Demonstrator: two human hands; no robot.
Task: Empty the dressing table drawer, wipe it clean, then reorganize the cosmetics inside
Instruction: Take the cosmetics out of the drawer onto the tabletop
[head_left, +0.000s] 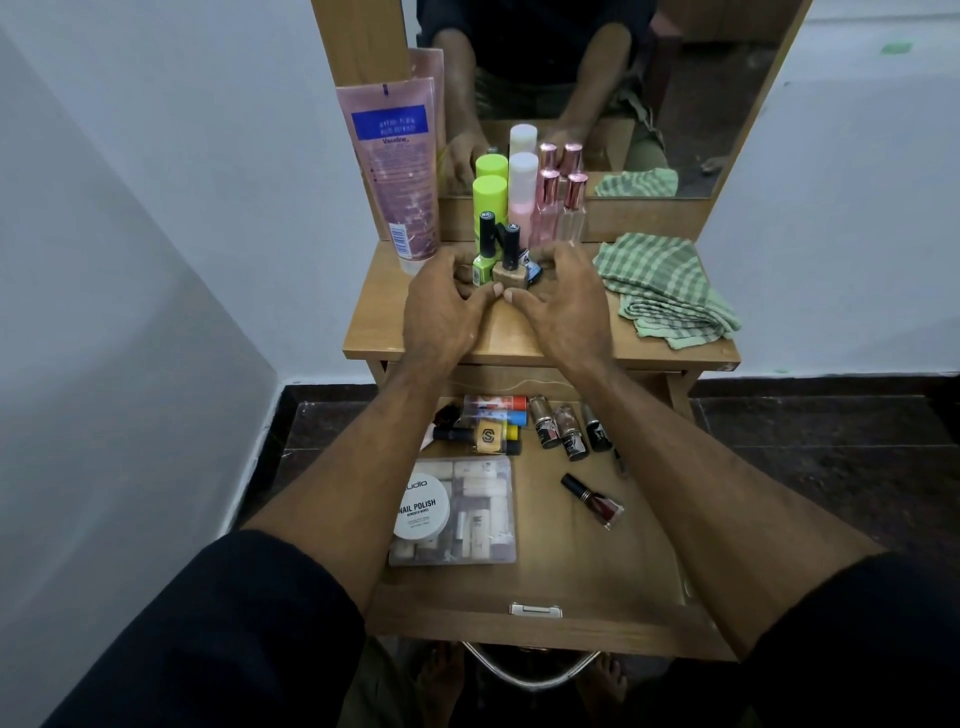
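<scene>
1. Two hands work on the wooden dressing table top (540, 338). The left hand (441, 306) and right hand (563, 301) cup a cluster of small nail polish bottles (501, 260) from either side, fingers curled round the group and thumbs nearly meeting in front of it.
2. Behind the cluster, against the mirror (597, 78), stand a lime green cylindrical bottle (489, 208), a pale pink bottle with a white cap (522, 197) and two clear bottles with rose-gold caps (563, 208). A pink lotion tube (397, 166) leans upright at the left.
3. A folded green checked cloth (665, 286) lies on the table top at the right, apart from the bottles.
4. The open wooden drawer (571, 571) below holds many cosmetics: a clear plastic case (467, 519) with a round white tub of nail polish remover wipes (421, 506) on it, a dark red nail polish bottle (592, 499) lying on its side, and several small bottles along the back.
5. Judged from this, the emptying step is in hand and roughly half done; the bottles are being set down and bunched together.
6. The next move calls for letting go without toppling the upright bottles, then reaching down into the drawer for the remaining items.
</scene>
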